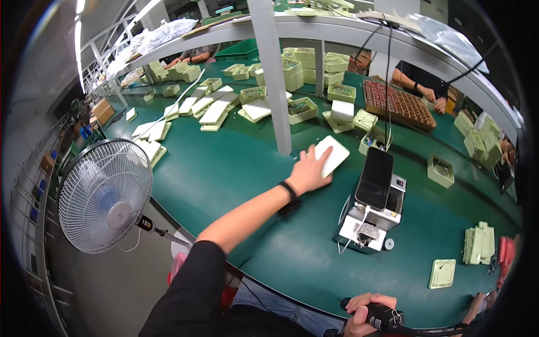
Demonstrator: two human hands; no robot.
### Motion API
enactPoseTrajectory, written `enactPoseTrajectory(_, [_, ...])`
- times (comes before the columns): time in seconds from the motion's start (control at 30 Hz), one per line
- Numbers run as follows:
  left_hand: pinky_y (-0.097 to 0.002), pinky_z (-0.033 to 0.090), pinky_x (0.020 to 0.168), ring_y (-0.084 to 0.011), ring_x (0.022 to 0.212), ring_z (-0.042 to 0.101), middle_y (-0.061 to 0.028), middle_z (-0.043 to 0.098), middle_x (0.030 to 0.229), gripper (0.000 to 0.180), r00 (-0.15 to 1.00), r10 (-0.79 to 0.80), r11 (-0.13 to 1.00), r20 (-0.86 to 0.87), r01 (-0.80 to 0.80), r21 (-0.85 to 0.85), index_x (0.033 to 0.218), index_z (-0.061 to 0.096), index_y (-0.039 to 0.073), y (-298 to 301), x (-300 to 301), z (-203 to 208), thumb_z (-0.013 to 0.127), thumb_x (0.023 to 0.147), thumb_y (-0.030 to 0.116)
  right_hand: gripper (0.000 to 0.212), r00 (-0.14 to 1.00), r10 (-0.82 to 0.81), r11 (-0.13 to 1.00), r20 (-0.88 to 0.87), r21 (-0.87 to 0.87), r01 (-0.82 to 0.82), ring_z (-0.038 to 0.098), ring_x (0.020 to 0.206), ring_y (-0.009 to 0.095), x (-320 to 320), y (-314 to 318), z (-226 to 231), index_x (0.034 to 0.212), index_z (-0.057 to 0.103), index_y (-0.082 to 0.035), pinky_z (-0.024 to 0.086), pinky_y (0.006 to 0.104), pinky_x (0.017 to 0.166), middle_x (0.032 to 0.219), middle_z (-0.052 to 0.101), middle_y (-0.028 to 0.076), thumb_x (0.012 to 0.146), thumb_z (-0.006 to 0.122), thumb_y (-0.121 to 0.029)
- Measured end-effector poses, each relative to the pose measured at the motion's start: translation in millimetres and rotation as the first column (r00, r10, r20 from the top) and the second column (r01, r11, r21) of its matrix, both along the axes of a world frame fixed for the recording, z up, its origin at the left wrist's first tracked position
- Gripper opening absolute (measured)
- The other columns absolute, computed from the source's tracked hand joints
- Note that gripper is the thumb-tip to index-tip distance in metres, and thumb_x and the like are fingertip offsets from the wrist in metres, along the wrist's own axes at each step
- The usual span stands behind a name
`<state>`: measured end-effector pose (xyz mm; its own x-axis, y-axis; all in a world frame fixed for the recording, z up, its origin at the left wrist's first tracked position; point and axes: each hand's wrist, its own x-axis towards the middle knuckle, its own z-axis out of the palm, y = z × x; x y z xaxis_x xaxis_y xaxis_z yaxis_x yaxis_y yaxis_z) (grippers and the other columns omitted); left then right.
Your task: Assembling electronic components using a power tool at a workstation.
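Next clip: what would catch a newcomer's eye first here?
The person's left hand stretched far across the green table, pressing on a white flat tray. At the left edge stands a big white fan; right of the hand a dark phone leans on a small metal fixture.

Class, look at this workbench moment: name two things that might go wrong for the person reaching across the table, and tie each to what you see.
1. The left hand stretches far out to a flat white panel beside the upright post; a hurried pull may knock the panel against it.
2. The right hand grips a black corded tool at the table edge; its cable may snag there.
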<state>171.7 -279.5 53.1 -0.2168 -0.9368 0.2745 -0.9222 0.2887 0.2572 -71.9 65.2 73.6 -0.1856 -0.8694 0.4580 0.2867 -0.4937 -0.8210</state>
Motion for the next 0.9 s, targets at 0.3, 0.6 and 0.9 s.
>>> enactPoseTrajectory(0.3, [-0.0367,0.056,0.081,-0.0270,0.093,0.070,-0.0215,0.069,0.118,0.036,0.816,-0.113,0.990,-0.567,0.140,0.003,0.117,0.068,0.001,-10,33,17,0.063,0.083,0.012,0.054,0.983,0.181,0.980,-0.029,-0.083,-0.183,0.062,0.079,0.031,-16,-22,22,0.135,0.048,-0.002,0.053,0.0474,0.073,0.088,0.064,0.019,0.089,0.076,-0.007])
enactPoseTrajectory(0.6, [-0.0471,0.042,0.107,-0.0396,0.123,0.054,-0.0246,0.060,0.131,0.061,0.605,0.673,0.494,-0.426,-0.796,-0.350,0.134,0.048,-0.005,-62,408,-66,0.069,0.089,0.031,0.043,0.910,0.344,0.939,-0.232,0.102,-0.329,0.061,0.085,0.033,-22,-41,7,0.128,0.054,-0.002,0.055,0.0498,0.075,0.092,0.067,0.020,0.094,0.073,-0.021])
enactPoseTrajectory(0.9, [-0.0455,0.038,0.113,-0.0382,0.134,0.053,-0.0234,0.059,0.141,0.090,0.398,0.626,0.597,-0.671,-0.798,0.085,0.150,0.045,0.007,-154,474,-54,0.068,0.083,0.063,0.030,0.883,0.466,0.878,-0.049,0.145,-0.456,0.061,0.085,0.034,-5,-75,-5,0.119,0.058,-0.002,0.056,0.0491,0.073,0.090,0.067,0.019,0.098,0.067,-0.020])
